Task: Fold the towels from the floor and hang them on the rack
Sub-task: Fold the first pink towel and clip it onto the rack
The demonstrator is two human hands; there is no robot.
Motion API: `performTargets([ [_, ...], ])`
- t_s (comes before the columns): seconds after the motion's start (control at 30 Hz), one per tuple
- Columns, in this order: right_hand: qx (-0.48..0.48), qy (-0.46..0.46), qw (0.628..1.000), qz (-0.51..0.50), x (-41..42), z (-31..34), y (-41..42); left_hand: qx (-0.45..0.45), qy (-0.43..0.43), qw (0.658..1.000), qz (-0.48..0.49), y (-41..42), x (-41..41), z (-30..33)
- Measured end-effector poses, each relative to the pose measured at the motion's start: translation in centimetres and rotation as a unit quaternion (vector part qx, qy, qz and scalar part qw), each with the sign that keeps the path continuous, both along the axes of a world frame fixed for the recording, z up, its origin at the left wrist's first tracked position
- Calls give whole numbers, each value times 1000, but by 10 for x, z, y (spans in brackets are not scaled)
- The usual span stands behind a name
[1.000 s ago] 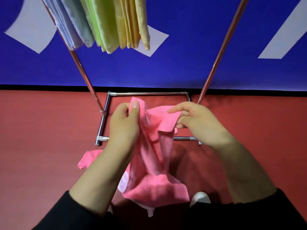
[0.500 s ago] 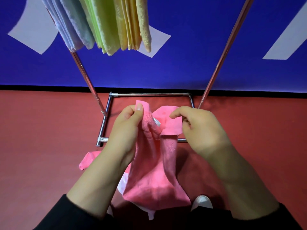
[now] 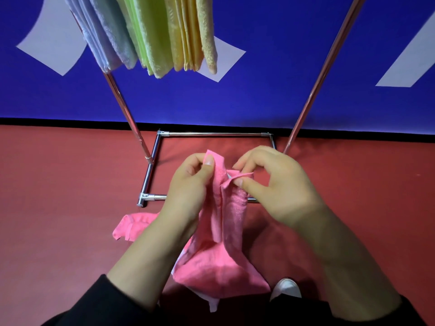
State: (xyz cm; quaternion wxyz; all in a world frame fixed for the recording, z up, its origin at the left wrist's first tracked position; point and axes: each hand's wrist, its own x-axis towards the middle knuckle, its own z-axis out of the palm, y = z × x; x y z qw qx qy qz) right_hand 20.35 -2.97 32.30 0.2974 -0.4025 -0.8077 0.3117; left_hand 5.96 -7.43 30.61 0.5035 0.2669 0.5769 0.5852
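Observation:
A pink towel [image 3: 226, 234] hangs bunched between both hands above the red floor. My left hand [image 3: 188, 187] pinches its upper left corner between thumb and fingers. My right hand [image 3: 275, 184] pinches a thin edge at the upper right between thumb and forefinger. The two hands are close together. Another pink towel [image 3: 131, 225] lies crumpled on the floor behind my left forearm. A chrome rack [image 3: 150, 170] stands ahead, and several folded towels [image 3: 150, 36] in blue, green and yellow hang from its top at the upper left.
The rack's right pole [image 3: 320, 74] slants up to the top right. A blue wall [image 3: 270, 95] with white patches rises behind the rack. A white shoe tip [image 3: 286, 288] shows near the bottom, and a scrap of white cloth [image 3: 213, 302] hangs below the pink towel.
My right hand has slid left along the towel's top edge toward my left hand. The towel has gathered into a narrower bunch.

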Motion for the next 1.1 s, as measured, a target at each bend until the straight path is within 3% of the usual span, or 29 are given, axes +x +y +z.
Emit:
performTargets([
  [0.07, -60, 44, 997, -1, -1, -2, 0, 7, 11, 1000, -10, 0, 3, 0],
  [0.23, -86, 75, 993, -33, -3, -4, 1, 24, 29, 999, -15, -2, 10, -2],
  [0.53, -128, 95, 985, -71, -7, -7, 1, 46, -21, 998, -26, -4, 15, -3],
  [1.1, -120, 101, 981, -113, -6, -10, 2, 92, 54, 993, -41, -5, 16, -3],
])
